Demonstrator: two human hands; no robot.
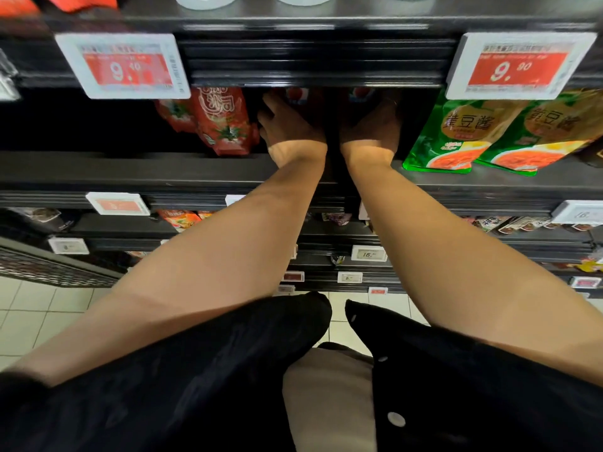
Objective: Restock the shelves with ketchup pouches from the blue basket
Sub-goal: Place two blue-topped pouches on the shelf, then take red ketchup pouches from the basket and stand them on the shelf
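— Reaching into the dark shelf, both arms; what is logged at 12 o'clock?

— Left hand and right hand, side by side, deep under the upper shelf lip; between and beyond them red pouches, tops only, in shadow; fingers extended forward against those pouches; whether they grip or merely press, cannot tell.

— Other ketchup stock?

— One ketchup pouch at 11 o'clock, leaning, just beside the left hand; red, tomato print.

— At 1 o'clock?

— Green pouches, two, leaning, just beside the right hand.

— Labels?

— Left tag at 10 o'clock; right tag at 2 o'clock; both red panels on the upper lip.

— Basket?

— Not in frame; black shirt at 6 o'clock; tiled floor at 8 o'clock.
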